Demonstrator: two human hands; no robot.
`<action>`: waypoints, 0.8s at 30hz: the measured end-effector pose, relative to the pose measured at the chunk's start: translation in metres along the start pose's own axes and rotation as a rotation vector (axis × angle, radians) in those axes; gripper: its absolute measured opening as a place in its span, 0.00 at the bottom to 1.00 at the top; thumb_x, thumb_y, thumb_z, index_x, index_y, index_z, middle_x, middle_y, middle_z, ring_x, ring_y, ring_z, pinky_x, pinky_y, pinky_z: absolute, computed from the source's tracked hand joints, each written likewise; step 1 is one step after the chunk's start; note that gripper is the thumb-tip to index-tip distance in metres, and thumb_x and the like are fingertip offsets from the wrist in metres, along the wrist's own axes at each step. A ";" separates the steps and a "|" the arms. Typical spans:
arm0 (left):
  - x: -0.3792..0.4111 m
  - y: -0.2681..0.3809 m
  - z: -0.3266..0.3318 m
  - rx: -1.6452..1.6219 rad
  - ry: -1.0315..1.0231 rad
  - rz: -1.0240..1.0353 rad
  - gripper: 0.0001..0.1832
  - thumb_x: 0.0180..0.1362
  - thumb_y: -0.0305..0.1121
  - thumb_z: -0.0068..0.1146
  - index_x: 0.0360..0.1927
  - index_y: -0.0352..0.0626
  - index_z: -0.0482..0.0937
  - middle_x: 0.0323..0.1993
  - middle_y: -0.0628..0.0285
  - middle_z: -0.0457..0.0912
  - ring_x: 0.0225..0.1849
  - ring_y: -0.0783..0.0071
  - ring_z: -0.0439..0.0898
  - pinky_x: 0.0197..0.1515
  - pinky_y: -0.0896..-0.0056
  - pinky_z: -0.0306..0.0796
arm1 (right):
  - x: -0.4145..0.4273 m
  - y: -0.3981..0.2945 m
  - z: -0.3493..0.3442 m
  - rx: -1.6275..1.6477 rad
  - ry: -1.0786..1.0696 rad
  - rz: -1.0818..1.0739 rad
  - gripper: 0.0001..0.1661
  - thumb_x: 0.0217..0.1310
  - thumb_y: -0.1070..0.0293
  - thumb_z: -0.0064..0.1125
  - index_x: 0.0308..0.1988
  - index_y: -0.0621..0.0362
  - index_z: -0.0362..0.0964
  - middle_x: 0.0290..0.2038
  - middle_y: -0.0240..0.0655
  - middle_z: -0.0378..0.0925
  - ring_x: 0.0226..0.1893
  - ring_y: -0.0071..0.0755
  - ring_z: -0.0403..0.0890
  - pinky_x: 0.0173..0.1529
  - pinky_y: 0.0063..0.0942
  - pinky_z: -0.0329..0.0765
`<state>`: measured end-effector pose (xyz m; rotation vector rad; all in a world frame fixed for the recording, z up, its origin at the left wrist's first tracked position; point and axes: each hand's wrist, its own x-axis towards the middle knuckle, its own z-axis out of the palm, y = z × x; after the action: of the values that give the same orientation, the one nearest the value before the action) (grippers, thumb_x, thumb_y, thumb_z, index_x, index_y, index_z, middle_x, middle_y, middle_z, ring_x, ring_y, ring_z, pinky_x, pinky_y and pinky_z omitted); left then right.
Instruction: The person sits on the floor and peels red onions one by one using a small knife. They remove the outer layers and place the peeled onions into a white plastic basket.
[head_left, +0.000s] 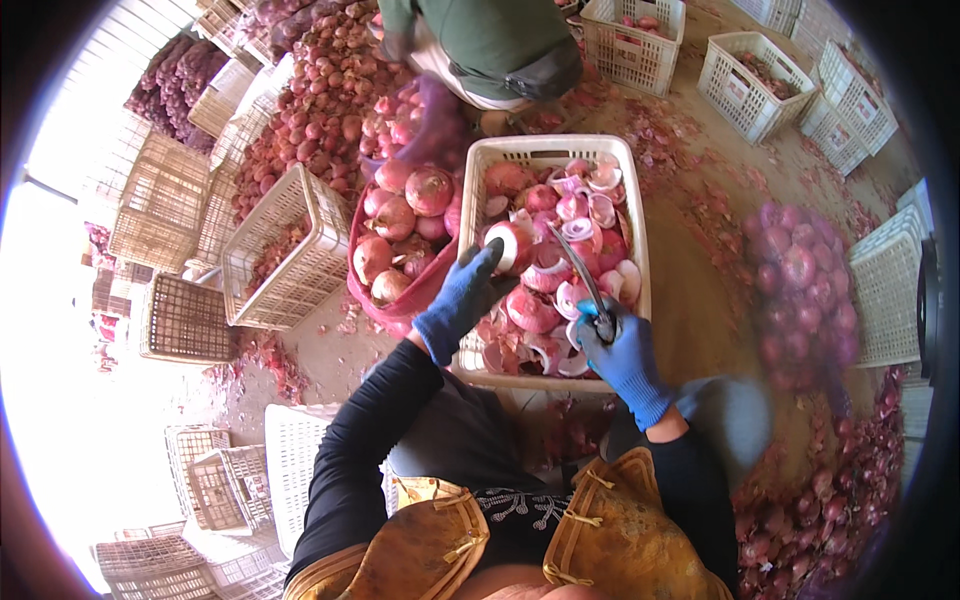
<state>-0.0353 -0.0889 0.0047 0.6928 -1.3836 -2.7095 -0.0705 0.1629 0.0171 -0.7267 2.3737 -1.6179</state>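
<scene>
My left hand (465, 292), in a blue coated work glove, grips a red onion (511, 247) with a pale cut face turned up, above the left side of a white plastic crate (551, 384). In my gloved right hand (622, 349) is a knife with a dark handle; its curved blade (579, 264) points up and away from me over the crate. Red onions, cut onion rings (577, 229) and loose skins lie inside the crate. Just left of it, a pink-red mesh sack (397, 309) stands open, full of whole onions (394, 217).
A person in a green top (487, 45) bends beyond the crate. A large onion heap (315, 105) spreads at the far left. A slatted crate (289, 247) holds skins. At right are a filled mesh bag (799, 292) and loose onions (825, 510); more crates (757, 86) stand around.
</scene>
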 end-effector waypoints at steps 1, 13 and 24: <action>0.031 0.005 -0.032 0.138 0.046 0.003 0.26 0.63 0.44 0.59 0.59 0.41 0.67 0.47 0.58 0.77 0.44 0.68 0.79 0.47 0.67 0.77 | 0.000 -0.005 0.001 0.044 -0.014 0.013 0.11 0.56 0.68 0.65 0.41 0.58 0.79 0.18 0.27 0.68 0.21 0.16 0.67 0.28 0.22 0.70; 0.225 0.078 -0.156 1.703 0.855 0.051 0.55 0.43 0.72 0.59 0.64 0.36 0.63 0.55 0.35 0.74 0.56 0.41 0.76 0.57 0.50 0.72 | 0.003 0.016 -0.007 0.147 -0.011 0.117 0.15 0.57 0.68 0.64 0.46 0.57 0.78 0.16 0.34 0.65 0.17 0.27 0.64 0.24 0.28 0.65; 0.167 0.074 -0.206 1.234 0.824 0.672 0.42 0.52 0.55 0.66 0.63 0.37 0.66 0.55 0.48 0.76 0.54 0.56 0.77 0.55 0.61 0.72 | -0.006 -0.001 -0.003 0.074 -0.077 0.071 0.15 0.56 0.69 0.64 0.45 0.57 0.78 0.19 0.36 0.71 0.17 0.27 0.69 0.24 0.28 0.69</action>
<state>-0.1174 -0.3271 -0.1053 0.9109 -2.2351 -0.7047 -0.0662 0.1681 0.0184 -0.6705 2.2475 -1.6093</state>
